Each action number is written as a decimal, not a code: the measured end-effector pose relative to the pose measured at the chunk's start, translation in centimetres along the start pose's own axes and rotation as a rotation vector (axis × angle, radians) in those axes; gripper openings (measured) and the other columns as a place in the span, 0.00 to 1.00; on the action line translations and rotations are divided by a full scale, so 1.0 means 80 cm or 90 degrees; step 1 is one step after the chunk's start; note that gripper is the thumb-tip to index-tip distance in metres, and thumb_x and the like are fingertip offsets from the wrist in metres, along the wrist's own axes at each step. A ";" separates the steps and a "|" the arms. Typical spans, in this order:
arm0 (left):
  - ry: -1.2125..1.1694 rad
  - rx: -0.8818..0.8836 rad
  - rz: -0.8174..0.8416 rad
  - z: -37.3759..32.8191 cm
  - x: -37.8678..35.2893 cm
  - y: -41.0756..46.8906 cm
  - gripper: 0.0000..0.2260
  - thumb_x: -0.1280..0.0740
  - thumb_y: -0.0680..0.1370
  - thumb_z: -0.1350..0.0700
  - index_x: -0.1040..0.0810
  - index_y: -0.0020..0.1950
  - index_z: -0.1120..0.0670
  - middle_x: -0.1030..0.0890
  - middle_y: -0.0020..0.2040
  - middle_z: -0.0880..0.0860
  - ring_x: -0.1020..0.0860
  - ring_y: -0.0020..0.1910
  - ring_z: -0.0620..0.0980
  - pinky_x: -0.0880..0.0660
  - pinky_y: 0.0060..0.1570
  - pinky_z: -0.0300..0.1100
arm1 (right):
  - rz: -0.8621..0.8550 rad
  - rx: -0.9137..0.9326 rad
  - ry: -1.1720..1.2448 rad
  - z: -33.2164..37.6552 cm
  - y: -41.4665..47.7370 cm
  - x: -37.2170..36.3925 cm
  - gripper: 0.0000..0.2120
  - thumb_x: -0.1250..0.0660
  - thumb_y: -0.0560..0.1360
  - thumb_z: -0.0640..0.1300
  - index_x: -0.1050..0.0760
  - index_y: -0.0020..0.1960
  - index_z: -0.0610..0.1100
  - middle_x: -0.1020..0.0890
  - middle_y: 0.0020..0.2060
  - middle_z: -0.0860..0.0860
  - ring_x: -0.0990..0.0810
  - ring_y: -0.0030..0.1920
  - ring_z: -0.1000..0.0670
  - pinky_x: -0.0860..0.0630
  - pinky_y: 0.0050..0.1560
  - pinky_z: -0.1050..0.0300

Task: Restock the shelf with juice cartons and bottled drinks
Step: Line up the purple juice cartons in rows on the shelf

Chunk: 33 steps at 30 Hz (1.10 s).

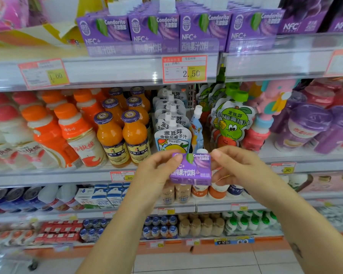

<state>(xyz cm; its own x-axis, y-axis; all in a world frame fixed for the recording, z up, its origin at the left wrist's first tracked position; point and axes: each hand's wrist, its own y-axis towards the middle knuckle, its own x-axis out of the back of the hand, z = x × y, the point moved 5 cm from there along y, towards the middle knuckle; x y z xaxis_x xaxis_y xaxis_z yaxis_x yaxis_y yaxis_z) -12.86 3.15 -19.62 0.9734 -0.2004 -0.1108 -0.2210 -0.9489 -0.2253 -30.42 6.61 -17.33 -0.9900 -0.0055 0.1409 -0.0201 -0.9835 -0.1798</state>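
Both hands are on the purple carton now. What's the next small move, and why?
Probably lift the purple carton toward the upper shelf. The left hand and right hand hold it down in front of the orange juice bottles, while the matching cartons stand in a row above.

Straight ahead of me hangs a red-bordered price tag (184, 69) reading 2.50, and off to my left a tilted tag (44, 73) reads 1.00. High on my left a torn-open yellow cardboard box (48, 36) sits beside pink packaging (6, 12). One level down, white spouted pouches (172, 139) stand in a row running back, with green apple-shaped pouches (231, 123) just to their right and purple-lidded cups (305, 127) further right. A small tag (122, 176) and a second small tag (283, 168) both read 4.80. Lower on my left lie blue cans (12, 196). Pale floor tiles (206, 262) run below, and at bottom left a dark wheel (33, 266), possibly a trolley caster, rests on them.
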 end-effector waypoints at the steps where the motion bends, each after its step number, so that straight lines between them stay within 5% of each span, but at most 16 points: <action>1: 0.050 -0.046 -0.008 -0.010 0.000 -0.002 0.10 0.31 0.72 0.49 0.19 0.51 0.48 0.16 0.44 0.49 0.19 0.39 0.41 0.22 0.39 0.39 | 0.006 -0.021 0.017 -0.005 0.000 -0.003 0.22 0.33 0.64 0.56 0.23 0.54 0.45 0.16 0.39 0.49 0.19 0.36 0.51 0.20 0.44 0.53; 6: 0.076 -0.166 -0.001 -0.036 -0.008 -0.011 0.17 0.33 0.66 0.42 0.20 0.52 0.44 0.16 0.48 0.46 0.19 0.45 0.42 0.20 0.43 0.40 | 0.068 -0.084 0.200 -0.019 -0.004 -0.022 0.19 0.34 0.69 0.50 0.24 0.57 0.43 0.16 0.41 0.46 0.19 0.37 0.49 0.23 0.33 0.62; 13: 0.069 -0.225 0.049 -0.036 -0.018 -0.014 0.10 0.32 0.75 0.60 0.21 0.53 0.48 0.16 0.45 0.38 0.19 0.45 0.38 0.22 0.44 0.34 | 0.060 -0.241 0.527 -0.040 -0.006 -0.037 0.18 0.33 0.68 0.50 0.23 0.53 0.41 0.21 0.30 0.47 0.22 0.27 0.52 0.23 0.27 0.64; 18: 0.124 -0.241 0.017 -0.026 -0.015 -0.007 0.10 0.32 0.76 0.59 0.20 0.52 0.45 0.16 0.46 0.41 0.18 0.45 0.44 0.23 0.42 0.33 | 0.052 -0.318 0.583 -0.048 -0.013 -0.046 0.15 0.32 0.66 0.51 0.19 0.37 0.38 0.24 0.27 0.46 0.25 0.23 0.52 0.27 0.23 0.66; 22: 0.091 -0.187 0.042 -0.019 -0.017 -0.002 0.09 0.33 0.76 0.58 0.21 0.53 0.46 0.15 0.46 0.45 0.17 0.43 0.42 0.23 0.41 0.33 | 0.067 -0.302 0.559 -0.050 -0.012 -0.044 0.16 0.33 0.66 0.52 0.17 0.34 0.39 0.22 0.27 0.46 0.23 0.23 0.52 0.26 0.24 0.66; 25: 0.010 -0.102 0.072 -0.014 -0.018 0.003 0.09 0.35 0.77 0.59 0.21 0.54 0.48 0.15 0.47 0.50 0.17 0.42 0.47 0.21 0.42 0.37 | 0.061 -0.260 0.496 -0.046 -0.006 -0.035 0.15 0.31 0.66 0.50 0.19 0.42 0.37 0.20 0.29 0.45 0.22 0.24 0.51 0.25 0.25 0.65; 33: -0.123 0.096 0.140 -0.004 -0.015 0.002 0.18 0.35 0.69 0.46 0.20 0.56 0.51 0.16 0.51 0.52 0.16 0.47 0.52 0.19 0.38 0.43 | -0.008 0.029 0.027 0.004 0.007 0.005 0.15 0.26 0.65 0.42 0.27 0.47 0.41 0.17 0.33 0.49 0.20 0.28 0.49 0.26 0.28 0.61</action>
<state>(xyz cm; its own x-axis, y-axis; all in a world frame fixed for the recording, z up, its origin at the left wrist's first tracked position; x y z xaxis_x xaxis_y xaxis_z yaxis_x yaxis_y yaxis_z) -14.02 3.18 -19.23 0.8751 -0.3327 -0.3514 -0.4451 -0.8385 -0.3143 -30.81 5.97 -17.07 -0.9948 0.0140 0.1006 -0.0275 -0.9906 -0.1340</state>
